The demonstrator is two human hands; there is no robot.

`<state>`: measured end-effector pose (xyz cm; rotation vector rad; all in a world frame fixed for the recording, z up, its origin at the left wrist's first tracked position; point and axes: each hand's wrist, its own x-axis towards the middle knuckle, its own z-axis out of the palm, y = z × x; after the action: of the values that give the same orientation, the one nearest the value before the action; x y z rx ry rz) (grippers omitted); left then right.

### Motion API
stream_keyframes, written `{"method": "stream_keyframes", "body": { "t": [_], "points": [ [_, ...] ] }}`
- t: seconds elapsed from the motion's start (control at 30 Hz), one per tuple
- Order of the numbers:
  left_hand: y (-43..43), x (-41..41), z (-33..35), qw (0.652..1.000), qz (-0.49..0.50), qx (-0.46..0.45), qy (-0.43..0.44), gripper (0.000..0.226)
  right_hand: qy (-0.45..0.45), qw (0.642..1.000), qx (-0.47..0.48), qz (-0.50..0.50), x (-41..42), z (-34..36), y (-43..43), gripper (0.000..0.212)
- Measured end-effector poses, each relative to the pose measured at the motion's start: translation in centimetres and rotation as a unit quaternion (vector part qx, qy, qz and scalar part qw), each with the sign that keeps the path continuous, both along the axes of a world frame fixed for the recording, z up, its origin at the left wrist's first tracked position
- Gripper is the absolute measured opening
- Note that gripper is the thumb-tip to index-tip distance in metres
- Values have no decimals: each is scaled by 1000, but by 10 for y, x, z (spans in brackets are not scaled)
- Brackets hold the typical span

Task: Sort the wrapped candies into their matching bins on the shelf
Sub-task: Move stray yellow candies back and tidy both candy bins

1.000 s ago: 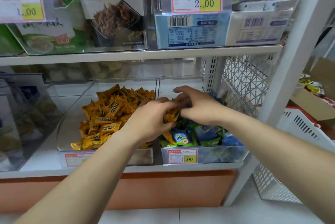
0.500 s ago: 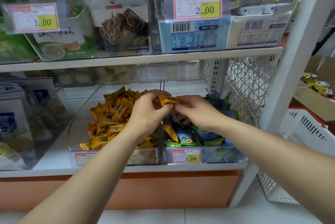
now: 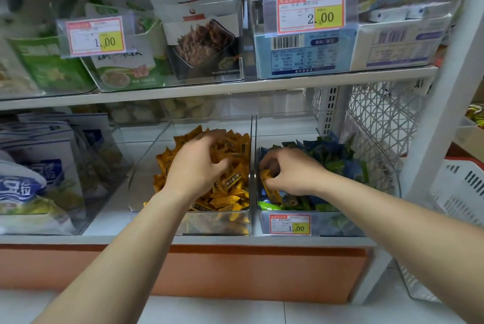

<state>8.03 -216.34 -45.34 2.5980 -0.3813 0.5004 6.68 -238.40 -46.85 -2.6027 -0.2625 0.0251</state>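
On the lower shelf (image 3: pixel 78 238), the left hand (image 3: pixel 195 166) reaches into the left bin (image 3: pixel 141 192), fingers curled down into the orange candies (image 3: pixel 230 192); I cannot tell if they grip any. The right hand (image 3: pixel 293 173), in the right bin (image 3: pixel 335 226) among green and blue candies (image 3: pixel 330 156), pinches 1 stray orange candy (image 3: pixel 265 178) near its left wall.

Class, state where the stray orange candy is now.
Head view: the orange candy sits in the right bin, at its left wall, among green candies, pinched by the right hand.
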Motion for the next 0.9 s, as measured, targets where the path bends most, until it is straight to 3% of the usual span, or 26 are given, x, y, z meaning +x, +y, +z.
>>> {"method": "stream_keyframes", "body": {
  "t": [0.13,0.27,0.43,0.5,0.57,0.63,0.8,0.9],
  "points": [
    [-3,-8,3,998,-19,-31,-44,46,-48,986,147,-56,6,14,-7,28],
    [-23,-18,3,986,-93,-140,-10,46,-117,934,329,-74,4,30,-2,20],
    [-33,-18,4,972,-88,-214,-37,23,-30,882,470,23,0,39,3,10],
    [-26,-11,5,977,-25,-208,-37,23,-49,914,402,-7,7,41,-6,8],
    [-17,-2,3,989,63,-133,-12,38,-107,957,265,-44,17,42,-28,6],
    [-13,3,1,993,103,-59,-10,52,-124,973,183,-69,24,43,-52,5],
    [-43,-1,-12,999,-20,-42,8,54,-59,991,91,-80,46,23,-88,8],
    [-54,-7,-31,998,-39,14,37,56,55,996,-72,-10,61,10,-91,31]
  ]
}}
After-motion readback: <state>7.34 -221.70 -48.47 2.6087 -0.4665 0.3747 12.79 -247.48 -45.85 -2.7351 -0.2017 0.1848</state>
